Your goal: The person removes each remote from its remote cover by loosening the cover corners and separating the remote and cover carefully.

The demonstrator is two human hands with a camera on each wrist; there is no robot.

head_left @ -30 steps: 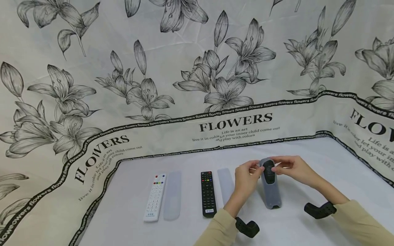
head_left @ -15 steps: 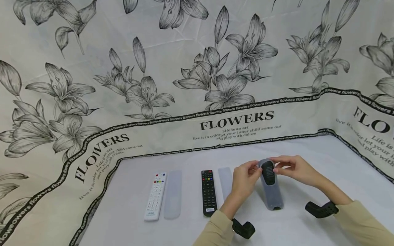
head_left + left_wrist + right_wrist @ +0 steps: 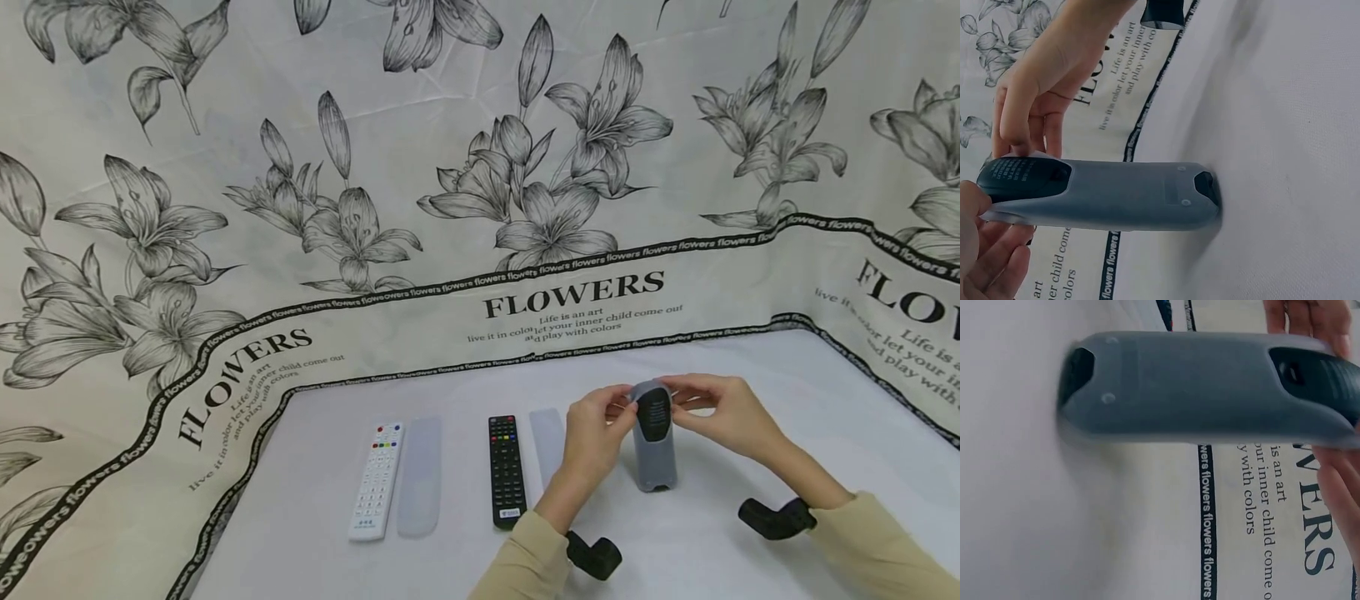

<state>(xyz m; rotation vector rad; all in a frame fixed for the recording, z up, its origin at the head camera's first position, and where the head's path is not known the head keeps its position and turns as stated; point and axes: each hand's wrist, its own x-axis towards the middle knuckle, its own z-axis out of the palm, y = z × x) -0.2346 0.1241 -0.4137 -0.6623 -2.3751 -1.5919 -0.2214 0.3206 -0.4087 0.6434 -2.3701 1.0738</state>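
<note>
A black remote control (image 3: 655,414) is mostly inside a translucent silicone sleeve (image 3: 655,462), its back towards me. Dark plastic shows through the sleeve's opening near the top, and through a small cutout at the lower end. My left hand (image 3: 596,432) pinches the upper left edge, thumb in front. On the opposite edge, my right hand (image 3: 723,412) grips with thumb and fingers. In the left wrist view, the sleeve (image 3: 1129,194) stands with its lower end close to the white cloth; whether it touches, I cannot tell. The sleeve hides the remote's buttons from view.
Left on the white-covered table (image 3: 300,500) lies a white remote (image 3: 377,483) beside an unfilled translucent sleeve (image 3: 420,479). A black remote (image 3: 508,471) lies nearer the middle, with another sleeve (image 3: 547,442) partly behind my left arm. A flower-printed cloth (image 3: 360,333) rises behind.
The sleeved remote has tipped so its lower end sits higher in the head view and looks shorter. Both hands keep their hold at its top end.
</note>
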